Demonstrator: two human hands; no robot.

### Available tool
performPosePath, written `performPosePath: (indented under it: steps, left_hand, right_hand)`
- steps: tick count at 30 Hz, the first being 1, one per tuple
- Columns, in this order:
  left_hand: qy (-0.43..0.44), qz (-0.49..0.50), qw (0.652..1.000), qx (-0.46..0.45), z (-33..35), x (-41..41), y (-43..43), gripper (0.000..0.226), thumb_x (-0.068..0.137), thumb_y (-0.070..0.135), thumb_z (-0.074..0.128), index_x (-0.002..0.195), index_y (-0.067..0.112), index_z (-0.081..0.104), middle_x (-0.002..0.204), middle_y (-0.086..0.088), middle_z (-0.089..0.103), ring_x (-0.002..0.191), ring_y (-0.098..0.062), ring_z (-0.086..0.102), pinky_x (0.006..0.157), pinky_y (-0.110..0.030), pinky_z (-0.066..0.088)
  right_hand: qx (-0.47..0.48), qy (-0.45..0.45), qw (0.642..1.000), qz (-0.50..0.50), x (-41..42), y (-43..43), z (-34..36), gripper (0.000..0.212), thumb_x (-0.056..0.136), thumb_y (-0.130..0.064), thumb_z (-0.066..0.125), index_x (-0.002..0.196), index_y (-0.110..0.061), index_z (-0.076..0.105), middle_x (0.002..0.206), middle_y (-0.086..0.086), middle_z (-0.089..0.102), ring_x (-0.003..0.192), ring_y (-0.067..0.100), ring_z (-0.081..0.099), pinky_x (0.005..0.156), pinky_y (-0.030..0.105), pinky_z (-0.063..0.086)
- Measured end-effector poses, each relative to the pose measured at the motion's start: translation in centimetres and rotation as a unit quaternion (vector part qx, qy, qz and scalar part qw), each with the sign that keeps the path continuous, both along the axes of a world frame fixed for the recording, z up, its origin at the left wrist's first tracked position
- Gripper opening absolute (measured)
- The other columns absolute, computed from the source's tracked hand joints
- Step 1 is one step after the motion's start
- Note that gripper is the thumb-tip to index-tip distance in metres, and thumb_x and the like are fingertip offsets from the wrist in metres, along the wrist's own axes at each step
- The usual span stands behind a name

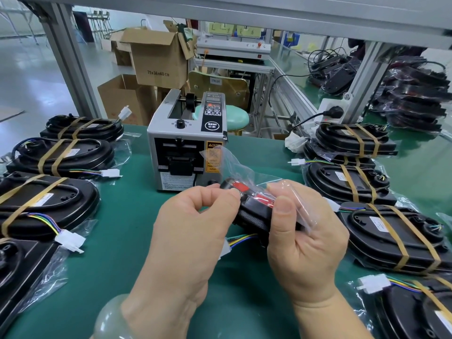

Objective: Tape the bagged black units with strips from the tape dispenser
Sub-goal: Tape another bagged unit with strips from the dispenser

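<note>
Both hands are close together in the middle, and both wrists come up from the bottom. The left hand (193, 216) has its fingers curled in. Its thumb and first finger pinch one end of a bagged black unit (254, 217). The right hand (305, 231) wraps around the same unit from the other side, with its thumb lying flat on top.

Both hands are bare, as are the wrists and forearms behind them. The left hand (193, 216) wears a thick, smooth, translucent pale-green bangle (110, 316) of glossy jade-like stone around its wrist. The right hand (300, 231) shows a broad thumbnail, cut short like the other nails in view.
</note>
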State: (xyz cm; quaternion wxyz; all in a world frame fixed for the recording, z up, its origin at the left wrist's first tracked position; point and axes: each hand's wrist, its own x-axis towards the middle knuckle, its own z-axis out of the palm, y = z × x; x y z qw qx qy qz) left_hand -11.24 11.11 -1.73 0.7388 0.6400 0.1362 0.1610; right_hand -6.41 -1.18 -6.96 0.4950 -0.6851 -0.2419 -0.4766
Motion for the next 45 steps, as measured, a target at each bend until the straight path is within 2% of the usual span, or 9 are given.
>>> performPosePath:
  steps: [5, 12, 16, 19, 22, 27, 31, 37, 45]
  left_hand:
    - [0.013, 0.017, 1.000, 0.012, -0.1, 0.4, 0.2, 0.014, 0.057, 0.041, 0.066, 0.060, 0.028, 0.071, 0.080, 0.020, 0.073, 0.081, 0.002, 0.061, 0.076, -0.028, 0.043]
    - [0.015, -0.004, 1.000, 0.001, -0.3, 0.4, 0.8, 0.012, 0.056, 0.038, 0.069, 0.056, 0.027, 0.070, 0.078, 0.018, 0.073, 0.069, 0.005, 0.059, 0.069, -0.022, 0.041]
    - [-0.014, -0.044, 0.999, -0.011, -0.3, -0.2, 0.6, 0.015, 0.065, 0.038, 0.080, 0.067, 0.025, 0.073, 0.078, 0.011, 0.073, 0.063, 0.001, 0.059, 0.070, -0.026, 0.049]
    - [-0.019, -0.061, 0.997, -0.038, -0.1, -0.6, 0.7, 0.026, 0.053, 0.049, 0.066, 0.066, 0.027, 0.074, 0.082, 0.020, 0.070, 0.057, 0.004, 0.053, 0.056, -0.013, 0.048]
    - [-0.004, -0.096, 0.993, -0.071, 0.3, -0.7, 1.3, 0.029, 0.046, 0.049, 0.066, 0.062, 0.026, 0.073, 0.095, 0.027, 0.070, 0.074, 0.010, 0.062, 0.045, -0.008, 0.044]
    - [0.004, -0.106, 0.994, 0.017, 0.7, -0.3, 1.9, 0.036, 0.049, 0.053, 0.063, 0.068, 0.024, 0.072, 0.090, 0.020, 0.072, 0.081, -0.002, 0.063, 0.080, -0.029, 0.049]
    - [0.020, -0.095, 0.995, 0.029, 0.7, 0.0, 1.8, 0.019, 0.070, 0.040, 0.068, 0.067, 0.022, 0.071, 0.082, 0.017, 0.071, 0.076, -0.003, 0.060, 0.072, -0.026, 0.051]
    - [0.021, -0.070, 0.996, 0.047, 0.8, 0.0, 1.3, 0.015, 0.071, 0.037, 0.066, 0.062, 0.028, 0.073, 0.084, 0.035, 0.067, 0.100, 0.000, 0.062, 0.100, -0.038, 0.045]
    - [0.021, -0.059, 0.997, 0.042, 1.0, 0.0, 1.0, 0.019, 0.074, 0.033, 0.065, 0.056, 0.031, 0.072, 0.076, 0.033, 0.067, 0.103, -0.001, 0.061, 0.101, -0.039, 0.044]
  right_hand:
    - [-0.006, -0.006, 1.000, 0.007, -0.1, 0.2, 0.0, 0.027, 0.099, -0.032, 0.047, 0.096, -0.014, 0.067, 0.095, -0.006, 0.065, 0.086, 0.019, 0.065, 0.076, 0.034, 0.051]
    - [-0.010, -0.006, 1.000, 0.021, 0.0, 0.2, 0.0, 0.024, 0.098, -0.033, 0.048, 0.101, -0.016, 0.066, 0.097, -0.016, 0.060, 0.090, 0.010, 0.063, 0.080, 0.028, 0.049]
    - [-0.001, -0.002, 1.000, 0.027, 0.0, 0.1, 0.0, 0.022, 0.099, -0.033, 0.048, 0.099, -0.018, 0.065, 0.096, -0.007, 0.065, 0.087, 0.018, 0.065, 0.077, 0.035, 0.051]
    - [0.005, 0.008, 1.000, 0.019, 0.1, -0.1, -0.1, 0.027, 0.099, -0.034, 0.047, 0.098, -0.014, 0.065, 0.096, 0.000, 0.067, 0.087, 0.022, 0.066, 0.077, 0.040, 0.052]
    - [0.011, 0.019, 1.000, 0.021, 0.1, -0.2, 0.0, 0.031, 0.099, -0.034, 0.047, 0.095, -0.011, 0.067, 0.093, 0.005, 0.069, 0.086, 0.026, 0.066, 0.075, 0.043, 0.051]
    - [-0.006, 0.005, 1.000, 0.020, 0.0, 0.0, 0.1, 0.026, 0.099, -0.034, 0.047, 0.098, -0.015, 0.064, 0.094, 0.003, 0.068, 0.087, 0.023, 0.066, 0.076, 0.040, 0.052]
    - [-0.012, -0.002, 1.000, 0.015, 0.0, 0.1, 0.2, 0.022, 0.099, -0.034, 0.047, 0.099, -0.018, 0.063, 0.096, -0.007, 0.064, 0.087, 0.018, 0.065, 0.078, 0.033, 0.051]
    - [-0.012, 0.003, 1.000, 0.006, 0.1, 0.1, 0.1, 0.035, 0.099, -0.033, 0.047, 0.092, -0.008, 0.069, 0.092, -0.005, 0.064, 0.084, 0.022, 0.065, 0.075, 0.037, 0.051]
    - [-0.006, 0.010, 1.000, 0.004, 0.1, 0.0, -0.1, 0.040, 0.099, -0.033, 0.047, 0.089, -0.002, 0.070, 0.090, 0.001, 0.066, 0.082, 0.024, 0.065, 0.072, 0.040, 0.051]
